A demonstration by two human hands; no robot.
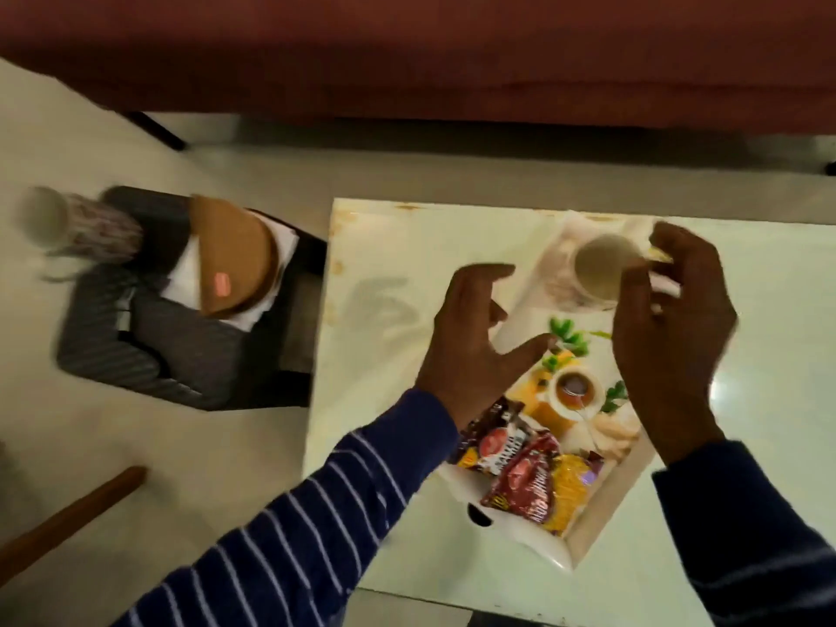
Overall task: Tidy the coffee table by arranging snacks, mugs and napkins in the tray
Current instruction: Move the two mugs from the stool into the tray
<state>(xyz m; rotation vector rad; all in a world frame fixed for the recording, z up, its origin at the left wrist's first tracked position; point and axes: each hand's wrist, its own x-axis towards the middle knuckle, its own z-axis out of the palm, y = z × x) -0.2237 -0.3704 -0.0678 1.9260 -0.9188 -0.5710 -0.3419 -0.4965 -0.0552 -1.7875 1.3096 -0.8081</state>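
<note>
A white tray [538, 543] with a printed teacup picture lies slantwise on the white coffee table [389, 246]. Red-brown and yellow snack packets [524, 472] are piled at its near end. A cream mug [601, 264] stands at the tray's far end. My right hand [674, 319] curls around the mug's right side, thumb and fingers on its rim. My left hand [470, 337] hovers over the tray's left edge, fingers spread, holding nothing. Motion blur softens everything.
Left of the table, a dark striped seat [149, 350] carries a brown half-round object [230, 255] on white sheets [282, 244]. A blurred white cup shape [43, 217] is at far left. A maroon sofa [407, 52] runs along the back. A wooden bar [68, 520] lies lower left.
</note>
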